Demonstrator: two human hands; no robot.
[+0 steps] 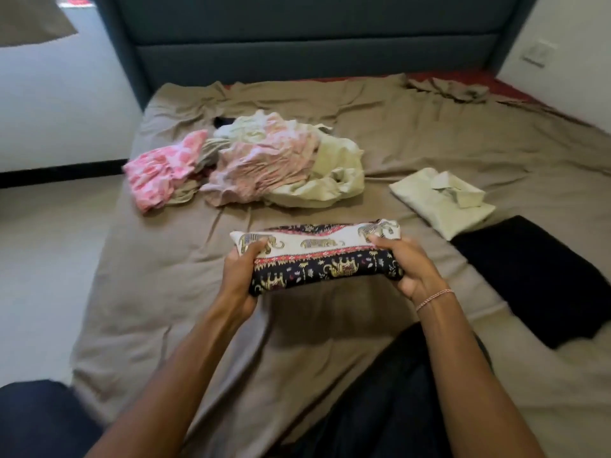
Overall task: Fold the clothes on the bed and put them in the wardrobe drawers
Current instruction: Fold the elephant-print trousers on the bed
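A folded elephant-print garment (320, 259), dark blue, cream and red, is held just above the brown bedsheet (165, 292). My left hand (241, 276) grips its left end and my right hand (406, 262) grips its right end, thumbs on top. Behind it lies a loose pile of unfolded clothes (261, 163) in pink, white and pale green. To the right sit a folded pale green shirt (443, 200) and a folded black garment (535, 279).
A grey-blue upholstered headboard (314, 38) stands at the far end of the bed. A crumpled brown cloth (453, 89) lies at the back right corner over a red mattress edge. Pale floor runs along the bed's left side. My dark-clothed knees show at the bottom.
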